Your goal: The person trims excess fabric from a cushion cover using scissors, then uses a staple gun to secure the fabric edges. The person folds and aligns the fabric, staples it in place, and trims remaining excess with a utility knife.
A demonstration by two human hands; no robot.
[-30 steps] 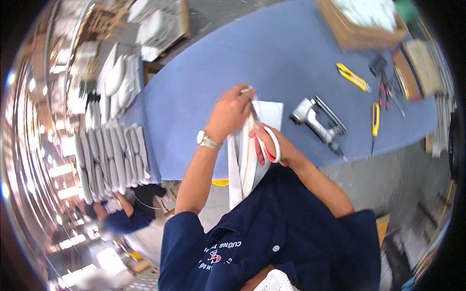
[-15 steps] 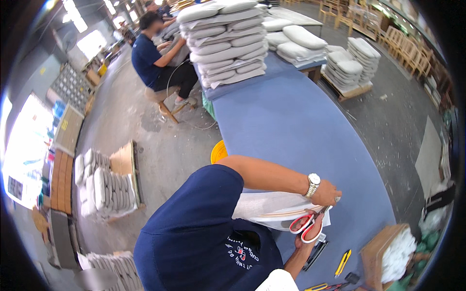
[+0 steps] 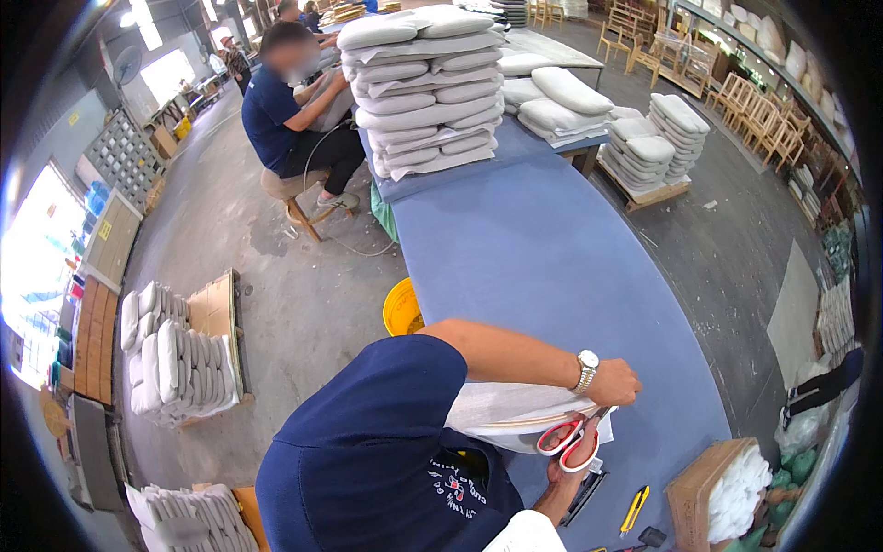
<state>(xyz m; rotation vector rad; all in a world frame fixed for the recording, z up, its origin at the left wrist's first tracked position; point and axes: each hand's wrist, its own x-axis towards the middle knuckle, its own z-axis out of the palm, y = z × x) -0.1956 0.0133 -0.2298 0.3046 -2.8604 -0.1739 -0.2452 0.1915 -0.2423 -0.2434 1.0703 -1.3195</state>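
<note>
My left hand, with a metal watch on its wrist, reaches across the blue table. Its fingers are curled down over the end of a whitish fabric cover with thin brown stripes along it. In my right hand is a pair of scissors with red and white handles. Their blades point up toward my left hand at the cover's end; the tips are partly hidden there. My navy sleeve and torso hide the rest of the cover.
Beside my right forearm lie a long black tool and a yellow utility knife. A cardboard box holds white stuffing. Stacked grey cushions stand on the table's far end. A yellow bucket is at its left; a co-worker sits beyond.
The view has shifted slightly, so the surroundings sit a little differently. Both hands stay at the cover's end, with the scissors still in my right hand.
</note>
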